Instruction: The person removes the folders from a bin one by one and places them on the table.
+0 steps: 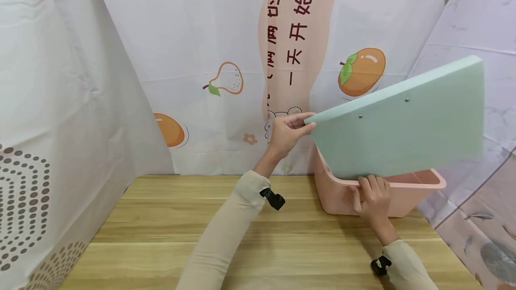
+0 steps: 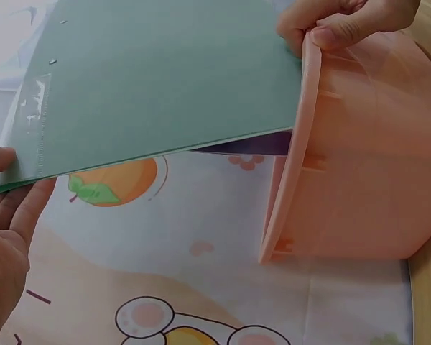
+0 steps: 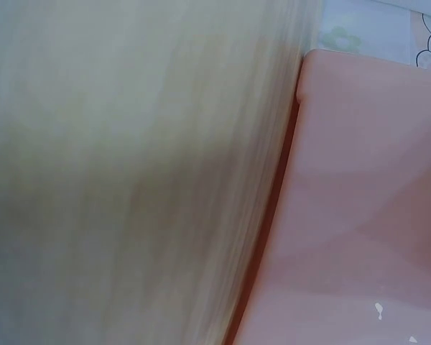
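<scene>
A pale green file folder with two small rivets is tilted above a pink plastic bin, its lower edge at the bin's opening. My left hand pinches the folder's near-left corner between thumb and fingers. In the left wrist view, a clear label pocket lies along the folder's spine, and a dark purple edge shows beneath the folder. My right hand grips the bin's front rim, fingers over the top and thumb outside. Most of the bin's inside is hidden by the folder.
The bin stands at the back right of a wooden table. Behind the table hangs a white curtain printed with fruit and lettering. More patterned cloth hangs close on the right side.
</scene>
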The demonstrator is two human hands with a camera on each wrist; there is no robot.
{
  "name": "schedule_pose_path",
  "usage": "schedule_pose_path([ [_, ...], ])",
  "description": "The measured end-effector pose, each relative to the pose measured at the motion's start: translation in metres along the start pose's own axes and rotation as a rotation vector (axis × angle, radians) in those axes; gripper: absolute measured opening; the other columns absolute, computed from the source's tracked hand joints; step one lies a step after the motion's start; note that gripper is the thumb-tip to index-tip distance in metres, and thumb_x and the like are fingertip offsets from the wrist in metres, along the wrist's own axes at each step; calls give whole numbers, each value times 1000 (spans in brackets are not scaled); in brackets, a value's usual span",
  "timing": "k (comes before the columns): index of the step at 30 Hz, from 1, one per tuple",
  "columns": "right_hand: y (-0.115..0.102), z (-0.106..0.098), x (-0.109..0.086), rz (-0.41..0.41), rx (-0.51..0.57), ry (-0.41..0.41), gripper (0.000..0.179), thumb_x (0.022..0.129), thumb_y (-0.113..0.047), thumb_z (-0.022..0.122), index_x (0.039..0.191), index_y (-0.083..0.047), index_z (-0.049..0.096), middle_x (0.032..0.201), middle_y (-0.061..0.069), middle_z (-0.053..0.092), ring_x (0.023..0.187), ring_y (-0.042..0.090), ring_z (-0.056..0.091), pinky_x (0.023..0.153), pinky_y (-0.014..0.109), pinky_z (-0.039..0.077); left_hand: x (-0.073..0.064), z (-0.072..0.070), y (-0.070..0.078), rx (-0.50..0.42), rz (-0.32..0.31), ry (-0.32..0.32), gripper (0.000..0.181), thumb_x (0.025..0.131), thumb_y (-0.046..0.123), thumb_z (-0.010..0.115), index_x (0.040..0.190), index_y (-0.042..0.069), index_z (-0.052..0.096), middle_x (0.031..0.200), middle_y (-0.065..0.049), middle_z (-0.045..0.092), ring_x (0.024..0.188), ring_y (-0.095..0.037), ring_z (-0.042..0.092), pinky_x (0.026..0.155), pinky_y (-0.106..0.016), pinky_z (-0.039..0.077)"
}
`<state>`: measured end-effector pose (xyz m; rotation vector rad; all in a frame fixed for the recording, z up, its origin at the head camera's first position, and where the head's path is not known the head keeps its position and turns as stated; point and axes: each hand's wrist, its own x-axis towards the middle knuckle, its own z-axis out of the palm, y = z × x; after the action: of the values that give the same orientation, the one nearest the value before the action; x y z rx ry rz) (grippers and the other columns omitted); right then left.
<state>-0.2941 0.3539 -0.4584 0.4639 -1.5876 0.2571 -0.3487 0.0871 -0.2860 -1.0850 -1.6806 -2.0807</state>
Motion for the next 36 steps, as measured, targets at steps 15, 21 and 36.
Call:
schedule_pose_path([
  [15, -1, 0, 0, -15, -3, 18, 59, 104, -45, 49, 81, 8, 60, 68, 22, 50, 63, 43, 42, 65, 56, 33, 4, -6, 12, -42, 34, 114, 28, 88, -9, 73, 115, -14, 70, 105, -36, 71, 82, -7, 74, 75, -40, 64],
  [21, -2, 1, 2, -13, 0, 29, 60, 104, -45, 49, 81, 8, 61, 68, 22, 50, 64, 45, 43, 66, 57, 34, 7, -22, 20, -15, 51, 189, 28, 88, -8, 74, 115, -14, 71, 104, -36, 71, 77, -4, 73, 73, -49, 63],
  [36, -7, 1, 6, -8, -3, 44, 61, 104, -46, 48, 80, 9, 60, 68, 23, 50, 63, 45, 40, 65, 57, 32, 7, -63, 36, 1, 64, 265, 27, 86, -9, 75, 112, -13, 72, 96, -30, 75, 70, -5, 72, 62, -23, 61],
])
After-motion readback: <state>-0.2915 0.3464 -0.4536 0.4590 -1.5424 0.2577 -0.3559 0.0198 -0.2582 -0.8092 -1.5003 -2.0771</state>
